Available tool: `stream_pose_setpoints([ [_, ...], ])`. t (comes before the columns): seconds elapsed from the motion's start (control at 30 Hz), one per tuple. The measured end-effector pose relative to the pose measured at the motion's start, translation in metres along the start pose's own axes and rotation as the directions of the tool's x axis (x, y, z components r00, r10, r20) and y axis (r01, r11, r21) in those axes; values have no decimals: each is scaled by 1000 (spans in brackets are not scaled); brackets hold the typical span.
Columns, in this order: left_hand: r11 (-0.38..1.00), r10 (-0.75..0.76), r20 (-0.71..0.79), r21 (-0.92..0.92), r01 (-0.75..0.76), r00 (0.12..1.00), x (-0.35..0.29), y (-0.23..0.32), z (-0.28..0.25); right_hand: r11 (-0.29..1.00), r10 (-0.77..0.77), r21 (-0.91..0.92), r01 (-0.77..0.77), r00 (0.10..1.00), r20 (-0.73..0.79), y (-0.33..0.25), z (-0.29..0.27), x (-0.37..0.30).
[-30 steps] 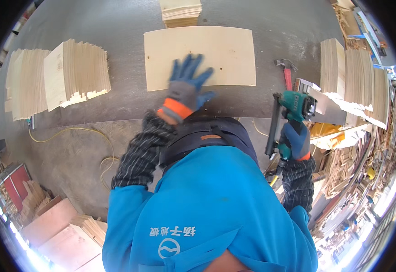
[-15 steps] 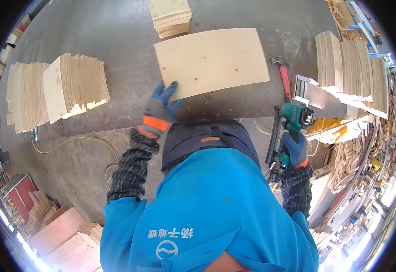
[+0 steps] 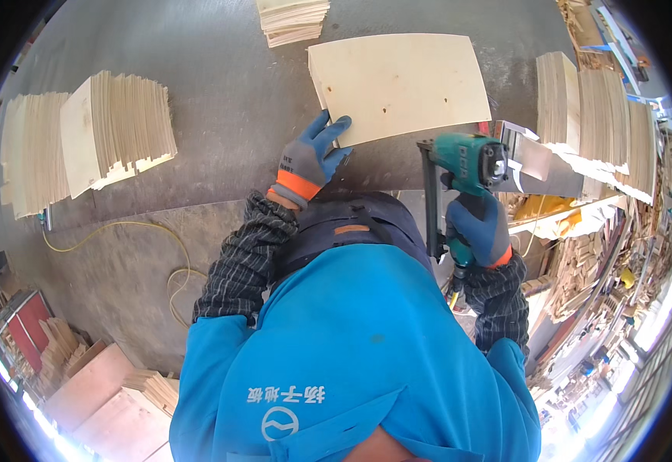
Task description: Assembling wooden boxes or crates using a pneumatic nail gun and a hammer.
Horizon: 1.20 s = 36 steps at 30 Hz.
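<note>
A pale rectangular plywood panel (image 3: 405, 85) with a few small dark knots lies on the dark tabletop in front of me. My left hand (image 3: 310, 160), in a blue and grey glove with an orange cuff, grips its near left corner, one finger on top and others along the edges. My right hand (image 3: 480, 227), gloved alike, is wrapped round the handle of a teal nail gun (image 3: 467, 162). The gun is held upright just off the panel's near right corner, its long dark magazine pointing toward me. A hose fitting shows below its grip.
Stacks of thin wooden boards stand at the left (image 3: 132, 127) and right (image 3: 601, 115), with another stack (image 3: 293, 21) at the far side. An opened box (image 3: 532, 158) sits beside the gun. A yellow hose (image 3: 147, 225) trails over the floor at left.
The panel has slid right and slightly away with my left hand on its corner. My right hand has raised the nail gun forward and left, covering most of the red-handled hammer.
</note>
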State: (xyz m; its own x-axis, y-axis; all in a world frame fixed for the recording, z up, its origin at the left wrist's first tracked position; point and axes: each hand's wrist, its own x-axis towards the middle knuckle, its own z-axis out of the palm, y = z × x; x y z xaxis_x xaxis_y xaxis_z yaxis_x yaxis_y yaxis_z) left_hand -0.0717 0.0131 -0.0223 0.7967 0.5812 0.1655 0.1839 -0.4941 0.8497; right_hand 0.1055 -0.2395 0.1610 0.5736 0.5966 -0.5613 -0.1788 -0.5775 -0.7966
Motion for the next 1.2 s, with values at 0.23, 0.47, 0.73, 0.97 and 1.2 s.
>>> stream_pose_setpoints([
  [0.23, 998, 50, -88, 42, -46, 995, -1, -5, 3, 988, 12, -155, 11, 989, 147, -17, 43, 27],
  [0.47, 995, -57, -82, 76, 63, 995, -1, -7, 4, 967, 77, -252, -22, 974, 214, -28, 67, 41],
  [0.73, 1000, -10, -42, 27, 11, 999, -1, -6, 1, 975, 58, -222, -3, 968, 244, -18, 75, 47],
  [0.97, 997, -41, -9, 58, 41, 999, 0, -8, 0, 973, 97, -225, -56, 980, 174, -15, 79, 44],
  [1.2, 994, -6, -6, 112, 6, 1000, -1, -10, 2, 983, 51, -182, -17, 981, 187, -15, 79, 44],
])
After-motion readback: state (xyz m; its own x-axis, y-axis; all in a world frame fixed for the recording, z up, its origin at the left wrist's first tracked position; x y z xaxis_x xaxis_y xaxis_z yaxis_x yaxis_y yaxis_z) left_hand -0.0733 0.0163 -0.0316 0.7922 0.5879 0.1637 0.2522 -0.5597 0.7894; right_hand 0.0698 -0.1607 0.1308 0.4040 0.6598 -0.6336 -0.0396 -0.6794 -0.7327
